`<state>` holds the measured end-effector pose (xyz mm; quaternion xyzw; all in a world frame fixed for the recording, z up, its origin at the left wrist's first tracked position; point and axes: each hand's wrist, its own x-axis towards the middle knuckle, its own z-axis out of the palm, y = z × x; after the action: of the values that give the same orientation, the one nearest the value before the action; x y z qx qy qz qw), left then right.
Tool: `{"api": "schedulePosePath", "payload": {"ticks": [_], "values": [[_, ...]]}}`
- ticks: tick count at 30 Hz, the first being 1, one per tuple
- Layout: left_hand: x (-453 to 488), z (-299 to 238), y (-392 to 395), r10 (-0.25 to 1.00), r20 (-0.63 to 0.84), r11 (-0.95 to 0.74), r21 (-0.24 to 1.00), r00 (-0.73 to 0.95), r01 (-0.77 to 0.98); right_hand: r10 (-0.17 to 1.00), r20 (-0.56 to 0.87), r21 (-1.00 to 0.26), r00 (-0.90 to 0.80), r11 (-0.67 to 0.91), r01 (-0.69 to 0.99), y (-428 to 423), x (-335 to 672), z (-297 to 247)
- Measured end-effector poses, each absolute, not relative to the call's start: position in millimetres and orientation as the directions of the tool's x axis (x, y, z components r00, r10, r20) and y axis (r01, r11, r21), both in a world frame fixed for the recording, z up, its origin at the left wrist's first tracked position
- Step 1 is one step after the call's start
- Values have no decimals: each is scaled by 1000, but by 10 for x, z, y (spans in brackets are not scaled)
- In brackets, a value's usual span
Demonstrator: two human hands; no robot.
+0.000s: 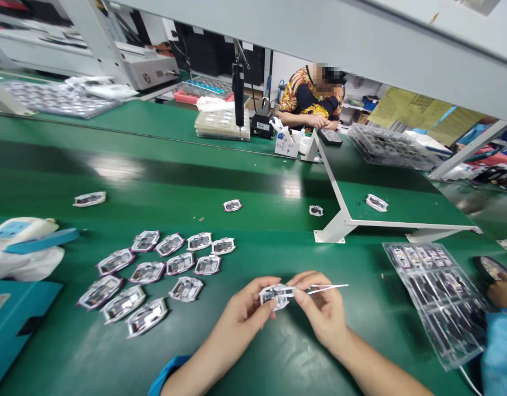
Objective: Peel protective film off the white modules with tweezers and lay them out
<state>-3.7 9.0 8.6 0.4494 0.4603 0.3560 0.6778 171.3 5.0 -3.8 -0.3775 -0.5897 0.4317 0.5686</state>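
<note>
- Nearest me, both forearms [207, 352] reach in from 7 and 5 o'clock over the green bench [220, 357].
- At 3 o'clock from my work lies a clear compartment tray [422, 330], partly filled, with a co-worker's hand [505, 289] beyond it.
- With my left hand [249, 313] I pinch a small casing [266, 297] between thumb and fingers, just above the bench.
- Curled narrow, my right hand [319, 308] works at that casing's 3 o'clock end.
- About a dozen similar casings [147, 271] lie spread from 9 to 10 o'clock.
- Between my right thumb and fingers sits a slim tweezer-like tool [339, 285], thin ends toward 3 o'clock; whether its other end touches the casing, I cannot tell.
- I judge the step as close handwork on this single casing; the next move calls for a steady left pinch and light right fingertips.
</note>
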Motion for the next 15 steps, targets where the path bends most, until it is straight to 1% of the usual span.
{"api": "schedulePosePath", "payload": {"ticks": [4, 8, 15], "values": [[-28, 93, 97, 896, -292, 340, 936, 335, -93, 939, 342, -939, -33, 340, -55, 54, 1710, -42], [-29, 77, 92, 895, -321, 351, 935, 311, -46, 932, 363, -928, 2, 361, -87, 53, 1711, -38], [-3, 39, 84, 896, -346, 367, 930, 280, -23, 927, 368, -928, -66, 363, -82, 56, 1728, -64]]}}
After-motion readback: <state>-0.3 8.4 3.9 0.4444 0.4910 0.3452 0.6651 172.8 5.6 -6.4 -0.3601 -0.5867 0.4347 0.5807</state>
